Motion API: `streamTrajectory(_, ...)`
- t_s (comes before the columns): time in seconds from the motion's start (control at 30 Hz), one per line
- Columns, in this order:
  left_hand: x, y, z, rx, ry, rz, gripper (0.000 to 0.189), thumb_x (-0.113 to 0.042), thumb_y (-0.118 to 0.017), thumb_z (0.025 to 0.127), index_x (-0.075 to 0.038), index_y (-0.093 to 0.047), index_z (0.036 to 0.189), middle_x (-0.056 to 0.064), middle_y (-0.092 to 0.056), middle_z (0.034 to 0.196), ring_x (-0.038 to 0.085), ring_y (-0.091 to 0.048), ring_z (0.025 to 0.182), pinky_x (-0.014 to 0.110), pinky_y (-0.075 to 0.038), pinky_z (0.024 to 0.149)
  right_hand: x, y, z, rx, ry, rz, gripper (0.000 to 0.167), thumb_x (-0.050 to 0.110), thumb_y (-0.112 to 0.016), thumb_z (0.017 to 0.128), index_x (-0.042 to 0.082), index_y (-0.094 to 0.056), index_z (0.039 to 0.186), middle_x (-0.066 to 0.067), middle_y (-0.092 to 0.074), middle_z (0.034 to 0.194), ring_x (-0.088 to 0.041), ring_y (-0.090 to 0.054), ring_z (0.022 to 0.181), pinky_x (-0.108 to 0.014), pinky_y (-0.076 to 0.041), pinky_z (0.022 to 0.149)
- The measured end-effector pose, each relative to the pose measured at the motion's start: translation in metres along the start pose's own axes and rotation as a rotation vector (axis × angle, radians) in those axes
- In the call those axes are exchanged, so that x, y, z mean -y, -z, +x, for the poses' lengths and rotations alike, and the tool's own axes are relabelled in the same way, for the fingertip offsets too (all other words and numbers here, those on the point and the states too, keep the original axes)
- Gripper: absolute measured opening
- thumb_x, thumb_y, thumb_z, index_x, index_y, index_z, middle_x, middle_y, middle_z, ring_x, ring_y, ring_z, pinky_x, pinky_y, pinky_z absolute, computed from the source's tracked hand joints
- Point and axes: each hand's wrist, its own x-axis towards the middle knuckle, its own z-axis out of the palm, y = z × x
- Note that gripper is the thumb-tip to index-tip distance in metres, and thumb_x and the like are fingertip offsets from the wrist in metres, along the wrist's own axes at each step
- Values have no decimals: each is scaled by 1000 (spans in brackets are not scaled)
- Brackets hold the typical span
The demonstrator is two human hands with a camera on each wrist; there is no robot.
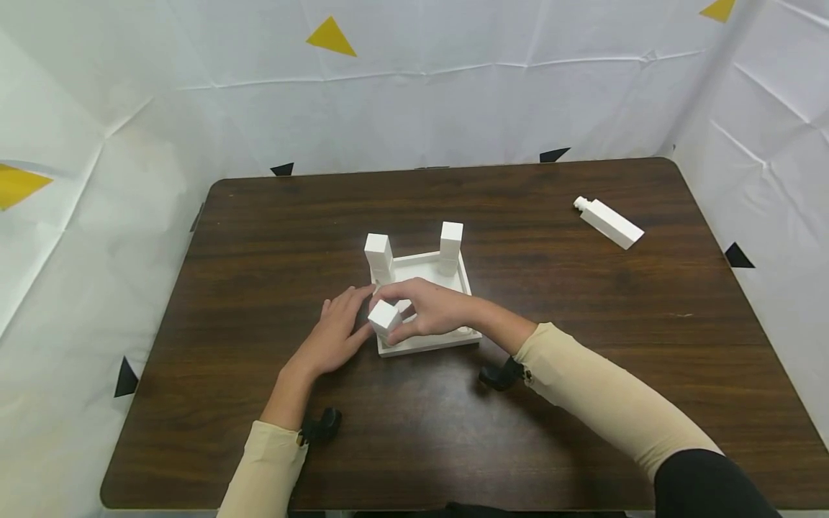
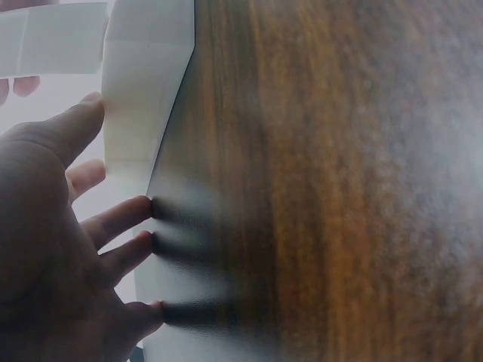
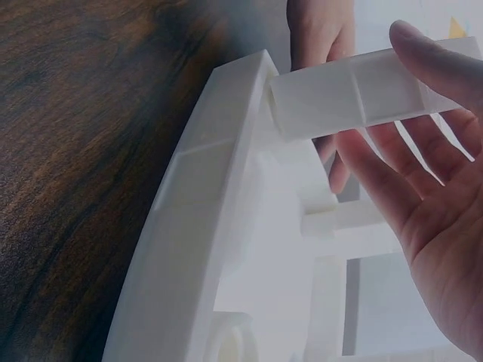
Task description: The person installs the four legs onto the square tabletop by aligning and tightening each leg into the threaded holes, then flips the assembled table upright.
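Observation:
A white, square, shallow-rimmed base [image 1: 430, 345] lies on the table like a small upturned tabletop. At its near left corner a white square leg [image 1: 385, 316] stands upright, and my right hand [image 1: 432, 308] grips it between thumb and fingers. In the right wrist view, the lower end of that leg meets the base's corner; its joint is hidden. My left hand [image 1: 332, 332] reaches along the left side, fingers spread and thumb touching the base's wall. Two more legs stand at the far corners, the far left leg [image 1: 379, 256] and the far right leg [image 1: 451, 243]. A round socket [image 3: 230, 338] shows inside the base.
A loose white leg [image 1: 610, 223] with a knobbed end lies at the far right of the brown wooden table [image 1: 583, 302]. White sheets with yellow and black triangles hang around the table. A black wrist mount [image 1: 501, 374] hangs below the right forearm.

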Motion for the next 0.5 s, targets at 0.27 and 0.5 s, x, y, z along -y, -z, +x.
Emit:
streamTrajectory(0.27, -2, 1, -1, -5, -4, 1, 62, -36, -57, 99, -21, -29, 153, 9, -31, 156, 31, -18, 147, 67, -8, 111, -2, -2, 1, -56, 4, -4, 44, 8, -85, 76, 10, -60, 113, -3, -61, 104, -28, -58, 98, -37, -56, 83)
streamTrajectory(0.5, -1, 1, -1, -3, -16, -6, 63, -35, -58, 99, -20, -29, 153, 10, -31, 156, 34, -18, 147, 68, -8, 110, -3, -2, 1, -61, 15, -56, 49, 10, -87, 74, 13, -61, 116, 1, -62, 109, -22, -57, 99, -38, -55, 83)
